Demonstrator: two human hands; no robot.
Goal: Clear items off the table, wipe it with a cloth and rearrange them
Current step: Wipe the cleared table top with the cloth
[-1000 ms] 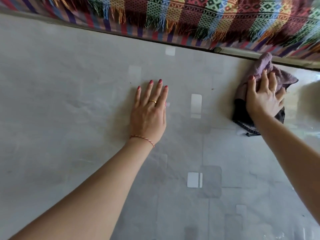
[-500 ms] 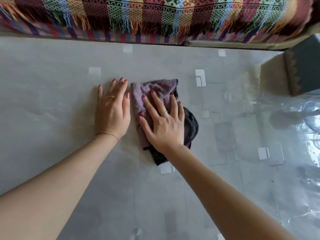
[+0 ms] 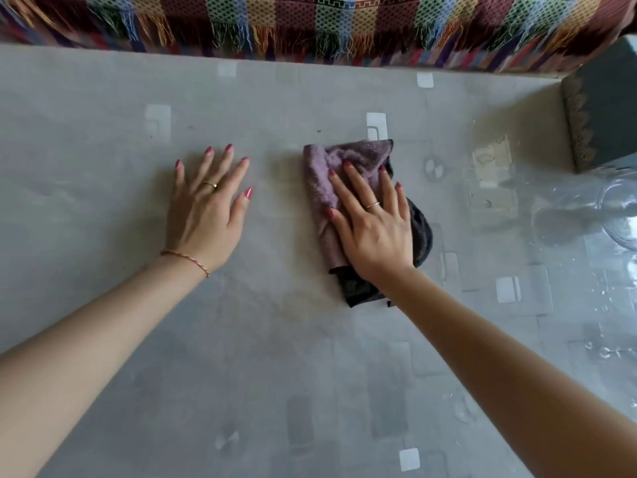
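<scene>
Since the cloth (image 3: 348,188) is soft, light terry, bunched with a mauve layer over a dark one, it will likely fold or drag rather than slide cleanly, so a flat palm over its middle looks like the right hold, not an edge pinch. It lies on the grey surface (image 3: 103,139), centre-right, under the right hand (image 3: 375,232), whose fingers (image 3: 344,194) are spread and pressing down, gripping nothing. Left hand (image 3: 203,219) is flat on the bare surface, fingers splayed, empty, bracing. Compared with half a second ago, cloth and right hand sit clearly apart from the left hand instead of right beside it; stroke has gone rightward. A clear glass item (image 3: 617,215) and a dark box (image 3: 606,112) stand at the right edge.
</scene>
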